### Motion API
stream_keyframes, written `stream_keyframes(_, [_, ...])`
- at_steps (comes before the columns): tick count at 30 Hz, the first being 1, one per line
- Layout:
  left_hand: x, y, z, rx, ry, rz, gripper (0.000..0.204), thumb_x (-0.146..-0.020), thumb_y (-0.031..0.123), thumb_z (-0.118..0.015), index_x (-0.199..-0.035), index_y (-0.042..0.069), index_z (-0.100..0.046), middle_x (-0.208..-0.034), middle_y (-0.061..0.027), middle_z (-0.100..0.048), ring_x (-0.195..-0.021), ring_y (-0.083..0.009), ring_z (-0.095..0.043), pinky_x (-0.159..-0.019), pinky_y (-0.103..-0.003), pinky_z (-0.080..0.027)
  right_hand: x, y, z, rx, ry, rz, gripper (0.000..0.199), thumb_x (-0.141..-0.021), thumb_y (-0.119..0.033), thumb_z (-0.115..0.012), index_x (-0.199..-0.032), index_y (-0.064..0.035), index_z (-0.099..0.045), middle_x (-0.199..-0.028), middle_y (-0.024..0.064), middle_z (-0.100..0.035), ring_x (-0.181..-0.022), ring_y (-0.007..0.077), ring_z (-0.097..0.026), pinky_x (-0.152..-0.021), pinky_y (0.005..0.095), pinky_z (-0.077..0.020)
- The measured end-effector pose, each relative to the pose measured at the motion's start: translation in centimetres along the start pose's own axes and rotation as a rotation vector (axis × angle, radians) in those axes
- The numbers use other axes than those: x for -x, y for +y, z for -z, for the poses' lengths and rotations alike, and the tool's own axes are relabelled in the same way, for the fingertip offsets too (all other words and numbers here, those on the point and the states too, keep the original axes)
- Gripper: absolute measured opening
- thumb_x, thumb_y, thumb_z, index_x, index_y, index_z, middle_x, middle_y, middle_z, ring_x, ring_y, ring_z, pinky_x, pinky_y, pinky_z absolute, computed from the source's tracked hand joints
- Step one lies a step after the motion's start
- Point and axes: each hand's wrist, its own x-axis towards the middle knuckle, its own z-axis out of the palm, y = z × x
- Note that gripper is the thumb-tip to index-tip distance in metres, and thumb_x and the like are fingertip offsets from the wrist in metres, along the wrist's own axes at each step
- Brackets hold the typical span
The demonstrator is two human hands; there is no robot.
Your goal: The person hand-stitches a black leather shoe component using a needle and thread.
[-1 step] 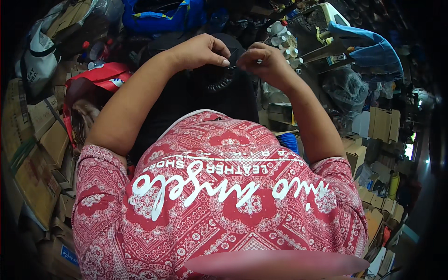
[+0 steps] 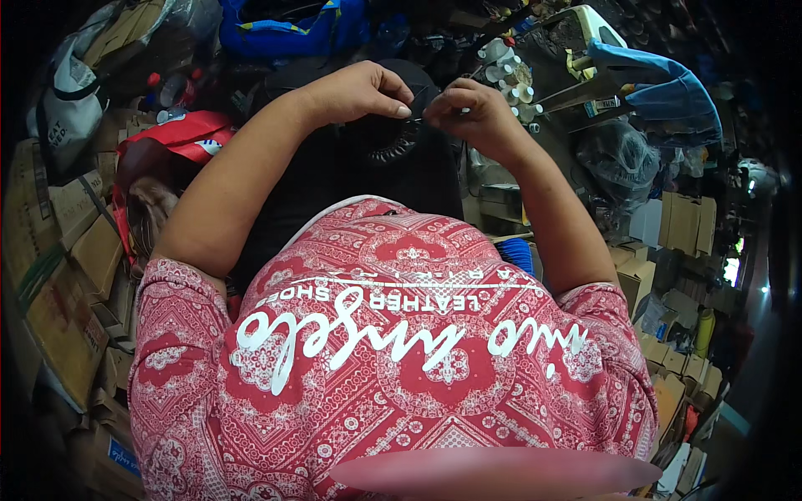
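Note:
My left hand and my right hand meet above my lap, fingertips only a short way apart. The left fingers are curled, with the thumb pressed toward them. Between the hands runs a thin, pale, line-like piece, too small to name. My right fingers are pinched at its right end. Just below the fingertips is a dark, curved thing with shiny coil-like ridges, resting against black cloth. Its dark body blends into the cloth, so I cannot make out its full shape. What the left fingers grip is hidden.
Flattened cardboard and a red bag lie on the left. A blue bag sits ahead. Several white bottles, a blue cloth piece and a clear plastic bag crowd the right, with cardboard boxes beyond.
My right hand's fingers have shifted very slightly, and the thin pale piece shows more plainly beside them. The left hand stays in place.

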Motion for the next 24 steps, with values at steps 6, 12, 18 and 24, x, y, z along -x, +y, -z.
stream_keyframes(6, [0.3, -0.7, 0.4, 0.066, -0.09, -0.007, 0.035, -0.082, 0.018, -0.066, -0.112, -0.001, -0.063, -0.1, -0.0055, -0.058, -0.098, -0.0152, -0.056, -0.089, -0.026, -0.042, 1.5, -0.7, -1.6, -0.08, 0.147, -0.052, 0.015, -0.074, -0.004, -0.07, -0.088, -0.0099, -0.069, -0.082, 0.0053, -0.059, -0.078, 0.0178, -0.064, -0.067, 0.0274, -0.0505])
stream_keyframes(12, [0.2, 0.0, 0.3, 0.024, -0.186, -0.031, 0.035, -0.083, 0.016, -0.063, -0.115, 0.002, -0.063, -0.102, -0.0078, -0.057, -0.104, -0.0181, -0.054, -0.095, -0.028, -0.038, 2.0, -2.1, -1.2, 0.236, 0.107, 0.008, 0.018, -0.072, -0.006, -0.068, -0.089, -0.0125, -0.07, -0.082, 0.0075, -0.059, -0.076, 0.0262, -0.06, -0.068, 0.0361, -0.0474])
stream_keyframes(18, [-0.1, 0.0, 0.2, -0.078, -0.2, -0.031, 0.037, -0.082, 0.01, -0.061, -0.118, 0.004, -0.061, -0.104, -0.0076, -0.056, -0.103, -0.0193, -0.054, -0.094, -0.029, -0.039, 0.7, -5.8, -0.6, 0.7, -0.092, 0.065, 0.021, -0.071, -0.007, -0.061, -0.089, -0.0142, -0.069, -0.084, 0.0094, -0.059, -0.085, 0.0277, -0.059, -0.076, 0.0375, -0.0417])
stream_keyframes(24, [-1.0, 0.7, 0.5, -0.219, -0.147, -0.052, 0.034, -0.076, 0.002, -0.065, -0.11, 0.003, -0.063, -0.1, -0.0066, -0.058, -0.099, -0.0191, -0.057, -0.088, -0.03, -0.043, -1.6, -3.3, 0.0, 0.555, -0.186, 0.118, 0.016, -0.073, -0.007, -0.061, -0.084, -0.013, -0.07, -0.084, 0.0108, -0.059, -0.083, 0.0272, -0.061, -0.076, 0.0404, -0.0455])
